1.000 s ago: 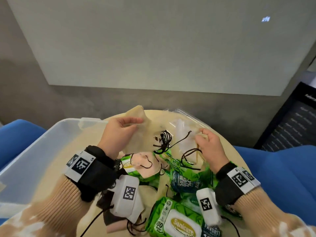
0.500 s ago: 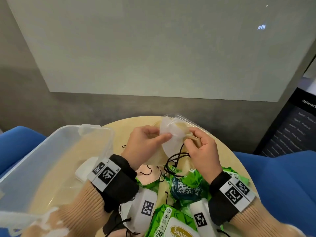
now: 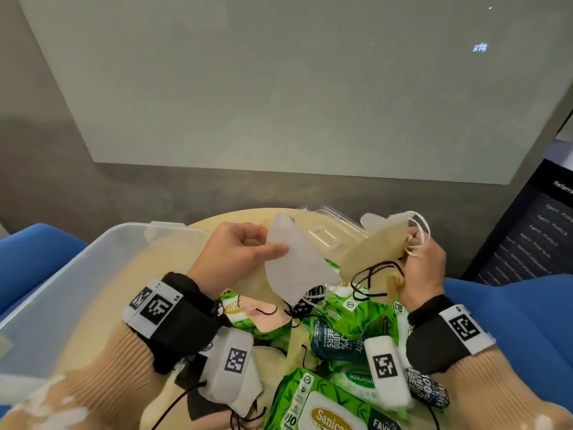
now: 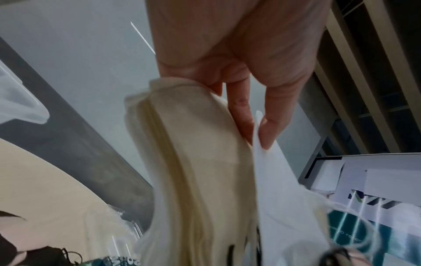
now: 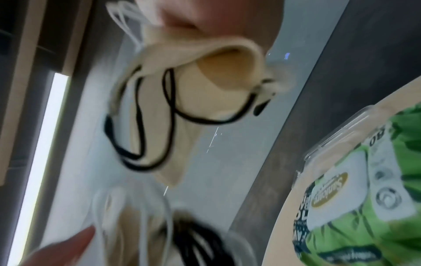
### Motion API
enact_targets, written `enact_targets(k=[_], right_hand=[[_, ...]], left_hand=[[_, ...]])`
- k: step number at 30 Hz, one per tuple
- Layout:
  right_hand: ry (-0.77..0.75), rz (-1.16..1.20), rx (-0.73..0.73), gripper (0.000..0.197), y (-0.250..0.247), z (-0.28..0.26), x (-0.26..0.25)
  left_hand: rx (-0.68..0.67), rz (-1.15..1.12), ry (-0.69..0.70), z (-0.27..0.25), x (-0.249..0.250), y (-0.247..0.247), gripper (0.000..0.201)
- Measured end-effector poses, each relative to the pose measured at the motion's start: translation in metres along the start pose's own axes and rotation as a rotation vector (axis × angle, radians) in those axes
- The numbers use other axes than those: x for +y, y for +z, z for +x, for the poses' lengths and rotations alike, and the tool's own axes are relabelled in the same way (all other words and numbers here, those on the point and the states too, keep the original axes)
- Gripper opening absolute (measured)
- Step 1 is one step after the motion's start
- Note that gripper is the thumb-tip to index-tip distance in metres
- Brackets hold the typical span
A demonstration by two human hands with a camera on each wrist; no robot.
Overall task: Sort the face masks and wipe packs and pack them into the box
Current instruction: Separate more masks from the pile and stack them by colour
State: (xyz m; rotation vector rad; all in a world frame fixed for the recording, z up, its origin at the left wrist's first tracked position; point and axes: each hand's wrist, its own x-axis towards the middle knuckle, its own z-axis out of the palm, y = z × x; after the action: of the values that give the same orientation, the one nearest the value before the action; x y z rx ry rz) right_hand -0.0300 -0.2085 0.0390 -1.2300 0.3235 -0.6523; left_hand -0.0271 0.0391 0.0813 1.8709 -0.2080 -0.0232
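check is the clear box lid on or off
Off. The clear box stands open at the left of the table; its lid lies flat behind the masks.

A round, pale wooden table (image 3: 214, 221) carries everything. Along its left edge a clear plastic box (image 3: 77, 274) is set. At the far edge a clear lid (image 3: 328, 221) is laid flat. The middle and near edge are covered by green wipe packs (image 3: 347, 311), among which loose face masks (image 3: 269, 318) with black ear loops are scattered.
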Motion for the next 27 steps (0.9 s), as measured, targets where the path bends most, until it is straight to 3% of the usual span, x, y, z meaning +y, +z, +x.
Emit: enact_targets(k=[5,8,14,18,22,25,27], right_hand=[[-0.059,-0.074,-0.45,0.047,-0.005,-0.004,-0.012],[-0.253,-0.385,-0.612,0.013,0.004,-0.021,-0.015],[-0.797,-0.809,-0.769,0.051,0.012,-0.041,0.009],[-0.998,-0.848,-0.74,0.051,0.017,-0.045,0.012],[-0.939,-0.583,-0.679,0.024,0.017,-0.044,0.004],[-0.648,-0.391,-0.557,0.012,0.016,-0.042,-0.005],[-0.433,-0.349,-0.406,0.007,0.013,-0.033,-0.006]], left_hand=[[-0.038,0.085,-0.022,0.006,-0.003,-0.01,0.016],[0.008,0.037,-0.058,0.009,-0.004,-0.009,0.02],[-0.028,-0.167,-0.124,0.008,-0.002,0.001,0.027],[-0.102,-0.201,-0.138,0.005,-0.002,0.008,0.024],[-0.172,-0.169,-0.09,0.002,0.0,0.01,0.026],[-0.213,-0.104,-0.015,0.001,0.001,0.006,0.039],[-0.245,-0.035,0.033,0.001,0.001,0.001,0.035]])
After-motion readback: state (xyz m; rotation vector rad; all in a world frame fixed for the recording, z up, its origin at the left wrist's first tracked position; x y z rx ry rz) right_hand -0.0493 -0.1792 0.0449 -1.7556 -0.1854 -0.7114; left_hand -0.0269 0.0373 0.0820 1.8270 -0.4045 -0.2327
